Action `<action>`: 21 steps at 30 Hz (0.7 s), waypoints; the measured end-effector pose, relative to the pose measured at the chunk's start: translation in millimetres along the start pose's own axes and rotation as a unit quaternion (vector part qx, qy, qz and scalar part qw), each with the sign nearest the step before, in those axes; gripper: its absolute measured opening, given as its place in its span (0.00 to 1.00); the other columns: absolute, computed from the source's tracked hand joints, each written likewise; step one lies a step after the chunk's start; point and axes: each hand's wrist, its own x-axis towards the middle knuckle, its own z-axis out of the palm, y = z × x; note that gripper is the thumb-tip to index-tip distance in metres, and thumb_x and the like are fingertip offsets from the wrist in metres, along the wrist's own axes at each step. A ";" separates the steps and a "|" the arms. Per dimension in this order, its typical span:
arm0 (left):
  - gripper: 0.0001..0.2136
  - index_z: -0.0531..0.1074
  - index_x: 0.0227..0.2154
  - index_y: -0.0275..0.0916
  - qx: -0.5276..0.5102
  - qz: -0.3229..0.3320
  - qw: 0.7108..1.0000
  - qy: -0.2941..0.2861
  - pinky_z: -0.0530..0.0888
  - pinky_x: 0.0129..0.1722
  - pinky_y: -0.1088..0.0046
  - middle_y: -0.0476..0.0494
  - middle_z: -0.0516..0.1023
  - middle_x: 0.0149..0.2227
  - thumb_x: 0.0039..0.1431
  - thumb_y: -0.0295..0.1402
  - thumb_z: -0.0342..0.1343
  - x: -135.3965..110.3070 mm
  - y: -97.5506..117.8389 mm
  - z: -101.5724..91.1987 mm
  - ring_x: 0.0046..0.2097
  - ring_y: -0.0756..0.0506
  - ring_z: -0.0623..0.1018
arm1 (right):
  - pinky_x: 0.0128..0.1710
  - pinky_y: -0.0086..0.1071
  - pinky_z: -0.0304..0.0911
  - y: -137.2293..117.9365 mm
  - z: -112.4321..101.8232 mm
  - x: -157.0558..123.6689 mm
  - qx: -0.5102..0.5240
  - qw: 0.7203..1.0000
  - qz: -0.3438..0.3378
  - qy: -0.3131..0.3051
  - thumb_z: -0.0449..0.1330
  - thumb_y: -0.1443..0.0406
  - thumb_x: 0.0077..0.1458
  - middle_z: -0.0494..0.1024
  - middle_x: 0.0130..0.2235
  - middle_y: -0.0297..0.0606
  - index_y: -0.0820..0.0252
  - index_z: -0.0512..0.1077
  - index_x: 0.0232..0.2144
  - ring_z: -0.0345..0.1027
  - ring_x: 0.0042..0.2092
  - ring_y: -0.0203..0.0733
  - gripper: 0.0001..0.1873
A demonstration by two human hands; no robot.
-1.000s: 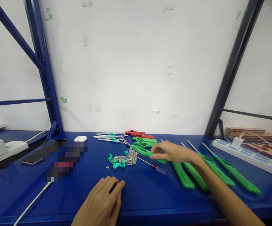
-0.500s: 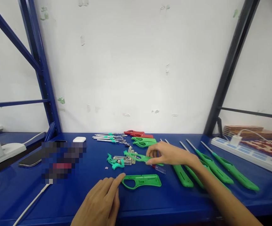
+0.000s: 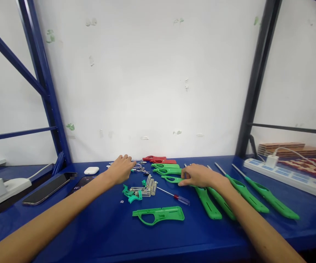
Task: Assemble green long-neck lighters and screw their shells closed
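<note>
My left hand (image 3: 122, 168) is stretched far forward over a bundle of metal lighter tubes with wires (image 3: 140, 168). Its fingers look slightly apart and bent; their tips are partly hidden. My right hand (image 3: 197, 175) pinches the rear end of a green lighter shell half (image 3: 170, 179), beside other green shells (image 3: 167, 171). Another green shell half (image 3: 163, 213) lies nearest me, hollow side up. Between them are clear fuel tanks (image 3: 148, 188), teal triggers (image 3: 132, 193) and a screwdriver (image 3: 181, 199) with a clear handle.
Several long green lighters (image 3: 245, 193) lie at the right, by a white power strip (image 3: 286, 177). Red shells (image 3: 159, 159) lie near the wall. At the left are a phone (image 3: 47, 188), a white earbud case (image 3: 91, 170) and a second phone partly behind my arm.
My left hand has left the near green shell and reached forward to the metal tubes. My right hand has carried its shell half back and right beside the other green shells, uncovering the screwdriver.
</note>
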 end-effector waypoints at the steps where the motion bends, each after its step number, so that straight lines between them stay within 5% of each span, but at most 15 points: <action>1: 0.16 0.74 0.58 0.38 0.006 0.004 1.000 -0.015 0.81 0.51 0.54 0.38 0.78 0.57 0.73 0.39 0.62 6.8 -3.6 7.4 0.52 0.39 0.81 | 0.52 0.48 0.76 -0.1 0.8 0.9 -0.002 1.000 0.000 0.009 0.64 0.57 0.70 0.77 0.59 0.44 0.58 0.74 0.58 0.77 0.53 0.49 0.19; 6: 0.17 0.73 0.58 0.38 0.028 0.016 0.998 -0.057 0.81 0.52 0.53 0.38 0.77 0.58 0.72 0.39 0.63 15.0 -5.0 37.3 0.53 0.38 0.81 | 0.52 0.48 0.75 -4.6 0.9 2.5 -0.007 0.998 -0.024 0.050 0.64 0.57 0.71 0.77 0.59 0.44 0.57 0.74 0.58 0.77 0.53 0.48 0.18; 11: 0.17 0.73 0.58 0.38 0.050 0.024 0.996 -0.068 0.81 0.52 0.53 0.38 0.77 0.58 0.72 0.39 0.63 15.4 -6.0 40.3 0.53 0.38 0.81 | 0.52 0.48 0.76 -15.3 -5.2 -1.4 -0.005 0.995 -0.065 0.076 0.64 0.57 0.70 0.77 0.58 0.44 0.58 0.74 0.58 0.77 0.53 0.48 0.19; 17: 0.16 0.74 0.57 0.38 0.084 -0.014 0.996 -0.037 0.81 0.51 0.54 0.39 0.78 0.57 0.72 0.39 0.63 11.0 -26.0 -9.5 0.52 0.39 0.81 | 0.51 0.47 0.74 -46.3 4.1 -32.9 0.007 0.984 -0.125 0.130 0.54 0.56 0.77 0.83 0.45 0.41 0.58 0.79 0.48 0.79 0.47 0.49 0.17; 21: 0.12 0.74 0.56 0.36 0.078 -0.034 0.996 0.008 0.80 0.44 0.60 0.40 0.77 0.46 0.74 0.27 0.53 -21.4 -17.7 -56.7 0.42 0.41 0.81 | 0.59 0.48 0.69 -77.1 34.4 -65.7 0.039 0.973 -0.172 0.147 0.55 0.51 0.75 0.81 0.55 0.41 0.52 0.77 0.57 0.75 0.58 0.53 0.19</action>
